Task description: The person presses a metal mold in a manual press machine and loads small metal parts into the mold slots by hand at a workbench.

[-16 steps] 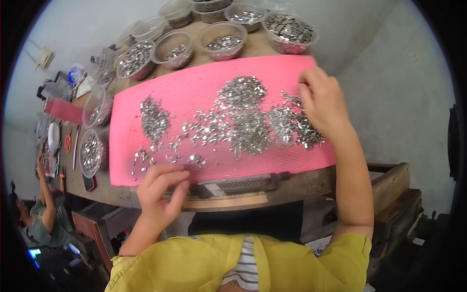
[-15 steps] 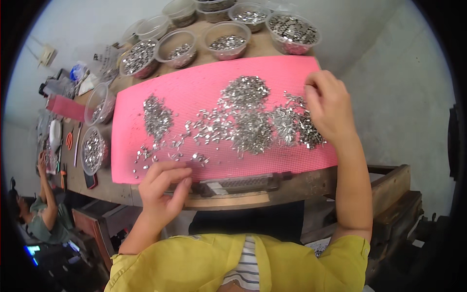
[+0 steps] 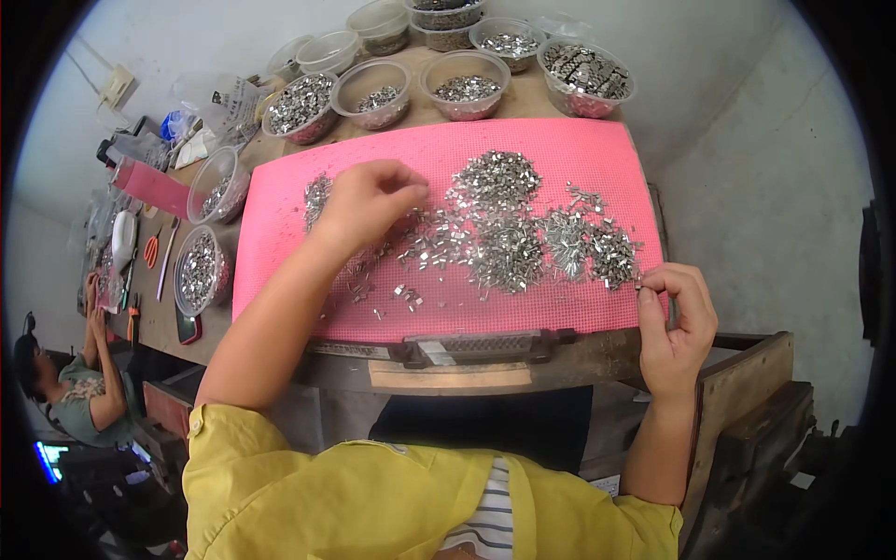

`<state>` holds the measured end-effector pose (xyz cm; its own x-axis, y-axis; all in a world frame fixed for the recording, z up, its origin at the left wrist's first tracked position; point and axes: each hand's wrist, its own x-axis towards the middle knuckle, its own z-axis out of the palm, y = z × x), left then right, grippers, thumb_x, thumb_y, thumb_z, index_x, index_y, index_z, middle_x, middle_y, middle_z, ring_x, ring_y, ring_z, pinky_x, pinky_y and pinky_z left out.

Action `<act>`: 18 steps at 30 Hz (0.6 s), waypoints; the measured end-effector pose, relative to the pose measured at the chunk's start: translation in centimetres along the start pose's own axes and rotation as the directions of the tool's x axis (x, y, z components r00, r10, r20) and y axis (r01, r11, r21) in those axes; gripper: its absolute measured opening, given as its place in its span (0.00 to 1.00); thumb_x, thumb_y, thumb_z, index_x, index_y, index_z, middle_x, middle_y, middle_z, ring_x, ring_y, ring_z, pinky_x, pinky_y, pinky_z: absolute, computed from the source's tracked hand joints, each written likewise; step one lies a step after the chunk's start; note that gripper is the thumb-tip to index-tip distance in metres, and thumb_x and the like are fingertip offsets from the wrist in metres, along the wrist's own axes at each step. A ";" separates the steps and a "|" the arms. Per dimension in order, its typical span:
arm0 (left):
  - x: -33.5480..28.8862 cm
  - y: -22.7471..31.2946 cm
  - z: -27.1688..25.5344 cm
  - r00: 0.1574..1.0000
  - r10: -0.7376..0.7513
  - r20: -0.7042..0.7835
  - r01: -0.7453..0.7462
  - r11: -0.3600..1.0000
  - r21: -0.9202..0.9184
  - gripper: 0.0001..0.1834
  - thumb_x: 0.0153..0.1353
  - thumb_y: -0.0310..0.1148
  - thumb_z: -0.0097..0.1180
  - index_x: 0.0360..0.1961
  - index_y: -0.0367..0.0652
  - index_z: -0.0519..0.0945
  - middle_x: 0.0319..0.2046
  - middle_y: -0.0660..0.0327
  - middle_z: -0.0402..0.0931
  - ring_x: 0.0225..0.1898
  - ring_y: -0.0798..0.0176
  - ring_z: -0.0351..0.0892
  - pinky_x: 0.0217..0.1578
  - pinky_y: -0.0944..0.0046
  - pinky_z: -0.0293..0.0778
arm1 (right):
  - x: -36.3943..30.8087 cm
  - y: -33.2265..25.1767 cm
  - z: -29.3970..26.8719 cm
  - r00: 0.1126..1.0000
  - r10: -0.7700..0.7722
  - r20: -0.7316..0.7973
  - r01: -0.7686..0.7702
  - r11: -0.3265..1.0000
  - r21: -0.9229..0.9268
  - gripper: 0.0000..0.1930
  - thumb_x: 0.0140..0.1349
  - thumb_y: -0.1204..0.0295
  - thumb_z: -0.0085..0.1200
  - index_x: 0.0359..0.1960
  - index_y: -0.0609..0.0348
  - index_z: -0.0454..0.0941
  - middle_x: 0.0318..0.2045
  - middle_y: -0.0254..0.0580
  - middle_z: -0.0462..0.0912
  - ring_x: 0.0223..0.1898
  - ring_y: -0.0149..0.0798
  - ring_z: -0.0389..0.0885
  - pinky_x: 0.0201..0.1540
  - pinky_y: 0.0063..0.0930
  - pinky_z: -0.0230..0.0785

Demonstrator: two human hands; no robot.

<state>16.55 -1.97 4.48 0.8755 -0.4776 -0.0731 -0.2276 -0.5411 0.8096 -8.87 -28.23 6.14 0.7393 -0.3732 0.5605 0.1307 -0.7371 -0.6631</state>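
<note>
My right hand (image 3: 679,327) pinches thumb towards forefinger, on what I cannot tell; my left hand's (image 3: 366,207) closure I cannot tell either. Between them, silver metal pieces (image 3: 509,252) heap the pink mat (image 3: 579,147); clear bowls (image 3: 464,111) stand beyond.

Downward head-worn fisheye view
</note>
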 end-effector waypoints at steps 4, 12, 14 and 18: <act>2.2 0.7 1.4 0.986 -0.144 0.083 0.145 0.989 -0.001 0.14 0.59 0.38 0.69 0.40 0.39 0.89 0.27 0.59 0.86 0.26 0.67 0.84 0.30 0.64 0.80 | -1.2 0.9 0.4 1.000 0.027 -0.006 -0.027 1.000 -0.012 0.05 0.57 0.85 0.58 0.35 0.65 0.79 0.36 0.47 0.82 0.39 0.43 0.82 0.45 0.32 0.74; 2.7 1.3 2.3 0.996 -0.062 0.063 0.043 0.963 0.267 0.13 0.54 0.39 0.72 0.35 0.40 0.90 0.29 0.55 0.88 0.31 0.59 0.87 0.40 0.59 0.81 | -2.4 2.4 0.4 0.997 0.072 -0.023 -0.073 0.997 -0.037 0.06 0.57 0.84 0.60 0.36 0.65 0.81 0.38 0.46 0.82 0.39 0.43 0.82 0.43 0.32 0.74; 2.6 1.9 2.3 0.998 -0.020 0.051 0.001 0.940 0.342 0.14 0.54 0.40 0.71 0.34 0.39 0.89 0.29 0.53 0.87 0.32 0.56 0.87 0.40 0.56 0.81 | -2.5 2.4 0.4 0.997 0.073 -0.023 -0.074 0.996 -0.047 0.06 0.57 0.84 0.61 0.36 0.65 0.81 0.38 0.46 0.82 0.39 0.44 0.82 0.43 0.32 0.74; 3.1 2.0 1.9 0.991 -0.001 0.133 -0.061 0.886 0.460 0.13 0.57 0.37 0.70 0.35 0.36 0.87 0.30 0.56 0.85 0.32 0.60 0.84 0.38 0.59 0.79 | -2.8 2.1 0.8 0.998 0.059 -0.026 -0.061 0.996 -0.069 0.07 0.56 0.84 0.62 0.36 0.64 0.82 0.38 0.45 0.82 0.39 0.44 0.81 0.42 0.33 0.74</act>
<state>17.98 -5.87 4.78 0.8113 -0.5650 -0.1502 -0.4510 -0.7684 0.4541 -10.12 -28.34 2.79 0.7283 -0.4305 0.5331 0.0397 -0.7501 -0.6601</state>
